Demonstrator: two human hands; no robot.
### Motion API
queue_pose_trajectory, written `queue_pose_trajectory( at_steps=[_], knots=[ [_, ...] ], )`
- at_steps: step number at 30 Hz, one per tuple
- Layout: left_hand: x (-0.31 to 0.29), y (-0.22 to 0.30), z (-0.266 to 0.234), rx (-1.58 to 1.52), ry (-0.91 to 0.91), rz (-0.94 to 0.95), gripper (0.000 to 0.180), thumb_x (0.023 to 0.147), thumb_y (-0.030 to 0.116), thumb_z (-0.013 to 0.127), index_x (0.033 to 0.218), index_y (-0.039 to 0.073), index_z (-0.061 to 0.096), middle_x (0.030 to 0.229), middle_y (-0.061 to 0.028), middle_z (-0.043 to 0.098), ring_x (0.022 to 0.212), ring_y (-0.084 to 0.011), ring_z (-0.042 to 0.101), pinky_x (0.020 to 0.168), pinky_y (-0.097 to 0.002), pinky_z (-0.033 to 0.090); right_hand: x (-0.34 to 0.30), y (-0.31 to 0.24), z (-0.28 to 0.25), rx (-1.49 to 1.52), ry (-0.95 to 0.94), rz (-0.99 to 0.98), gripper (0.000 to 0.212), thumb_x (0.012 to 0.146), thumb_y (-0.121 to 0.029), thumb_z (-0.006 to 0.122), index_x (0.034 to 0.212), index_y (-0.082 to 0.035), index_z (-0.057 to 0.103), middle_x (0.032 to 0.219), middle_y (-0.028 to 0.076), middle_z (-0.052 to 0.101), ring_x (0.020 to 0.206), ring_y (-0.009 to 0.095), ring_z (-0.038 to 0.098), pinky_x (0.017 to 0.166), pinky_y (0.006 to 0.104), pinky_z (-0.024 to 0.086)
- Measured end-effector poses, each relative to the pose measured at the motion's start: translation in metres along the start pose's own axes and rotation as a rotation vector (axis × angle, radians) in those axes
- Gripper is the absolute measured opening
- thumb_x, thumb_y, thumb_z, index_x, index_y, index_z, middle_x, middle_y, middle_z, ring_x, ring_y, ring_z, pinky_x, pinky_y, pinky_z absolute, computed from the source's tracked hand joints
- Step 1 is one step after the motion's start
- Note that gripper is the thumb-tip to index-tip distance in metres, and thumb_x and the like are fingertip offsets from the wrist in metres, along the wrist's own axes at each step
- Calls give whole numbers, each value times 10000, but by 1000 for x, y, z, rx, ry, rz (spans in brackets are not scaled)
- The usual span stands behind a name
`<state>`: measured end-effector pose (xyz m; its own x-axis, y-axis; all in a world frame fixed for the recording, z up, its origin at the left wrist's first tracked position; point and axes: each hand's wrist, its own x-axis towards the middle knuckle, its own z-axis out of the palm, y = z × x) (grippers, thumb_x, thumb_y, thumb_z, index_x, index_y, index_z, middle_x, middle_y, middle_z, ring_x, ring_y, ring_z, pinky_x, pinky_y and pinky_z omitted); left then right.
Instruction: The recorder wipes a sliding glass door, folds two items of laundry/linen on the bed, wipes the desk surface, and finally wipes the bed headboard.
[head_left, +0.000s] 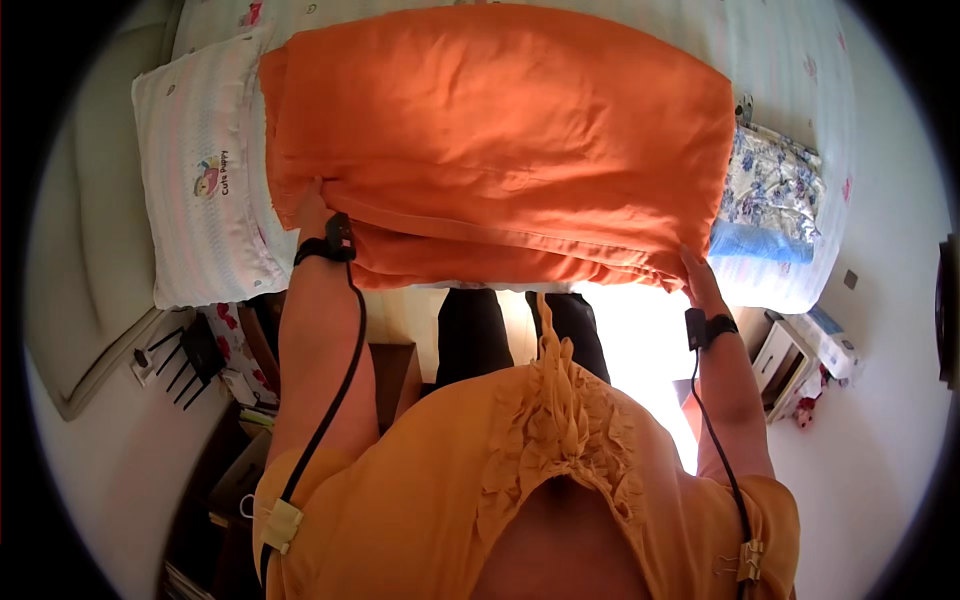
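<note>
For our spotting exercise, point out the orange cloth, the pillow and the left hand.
Orange cloth (500, 130), head view: upper surface.
Pillow (203, 232), head view: its upper face.
Left hand (312, 212), head view: back of hand.

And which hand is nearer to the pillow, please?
The left. The left hand is just right of the pillow, at the orange cloth; the right hand is at the cloth's right end.
</note>
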<state>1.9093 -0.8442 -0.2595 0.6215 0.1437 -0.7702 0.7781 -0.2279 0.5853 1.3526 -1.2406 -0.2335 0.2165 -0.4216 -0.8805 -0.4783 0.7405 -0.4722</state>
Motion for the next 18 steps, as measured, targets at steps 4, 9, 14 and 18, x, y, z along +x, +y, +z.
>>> queue_pose_trajectory(
  at_steps=[4, 9, 14, 18],
  knots=[
    [7, -21, -5, -84, 159, 137, 527, 892, 330, 571, 1273, -15, 452, 1226, -171, 518, 1069, -259, 559, 865, -372, 510, 3, -31, 57, 14, -74, -81, 447, 912, -274, 577, 1254, -6, 475, 1096, 103, 608, 888, 210, 638, 699, 340, 560],
    [-37, -30, -5, 81, 48, 159, 574, 898, 434, 546, 1268, 3, 470, 1243, -143, 517, 1125, -269, 523, 935, -374, 458, -101, -211, 137, 237, -387, -246, 378, 937, -266, 542, 1219, -14, 516, 1118, 92, 608, 978, 172, 610, 812, 284, 512],
    [-56, -68, 35, -654, -329, -498, 668, 875, 563, 505, 1320, 73, 420, 1262, -106, 522, 1099, -319, 501, 920, -496, 438, -232, -276, 172, 227, -93, -630, 521, 989, -353, 383, 1355, 19, 385, 1310, 190, 497, 1176, 304, 527, 973, 416, 463],
    [16, -43, 5, -530, -517, 103, 647, 864, 535, 534, 1324, 94, 424, 1286, -106, 511, 1155, -318, 492, 957, -492, 437, -262, -253, 105, 102, -104, -723, 530, 940, -315, 511, 1353, -1, 403, 1297, 139, 521, 1184, 262, 523, 990, 376, 442]
  ],
)
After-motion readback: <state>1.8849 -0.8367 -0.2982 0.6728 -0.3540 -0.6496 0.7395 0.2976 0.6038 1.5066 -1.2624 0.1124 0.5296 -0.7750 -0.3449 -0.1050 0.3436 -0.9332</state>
